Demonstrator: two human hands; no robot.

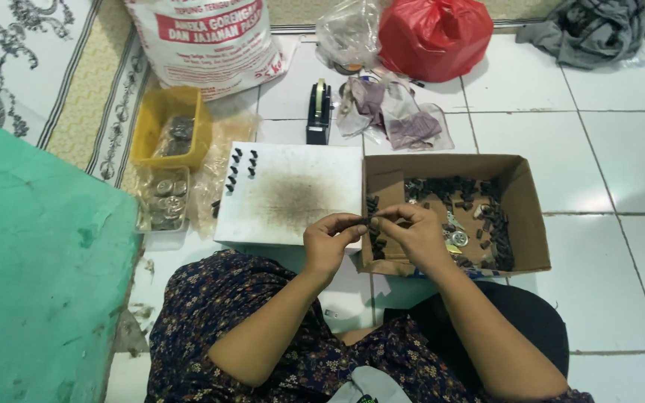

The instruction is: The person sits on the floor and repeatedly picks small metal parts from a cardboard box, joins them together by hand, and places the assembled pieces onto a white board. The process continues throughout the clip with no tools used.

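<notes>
From the head camera, at frame centre, the left hand [328, 242] and right hand [414, 235] meet, each grip pinching a small dark piece [368, 222] between fingertips, held just above the cardboard box [528, 216] of similar loose black parts for easy reach. Left of it, a white board [293, 195], smudged grey, carries neat rows of finished pieces [239, 169].

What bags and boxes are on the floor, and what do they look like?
Big white sack: top left, bulging, with a red printed panel.
Red plastic bag: top middle, round and tied.
Clear plastic bag: left of the red one, crumpled.
Cardboard box: brown, open, by the right hand, small dark pieces inside.
Yellow tub: left, square.
White board: flat, in front of the left hand.
</notes>
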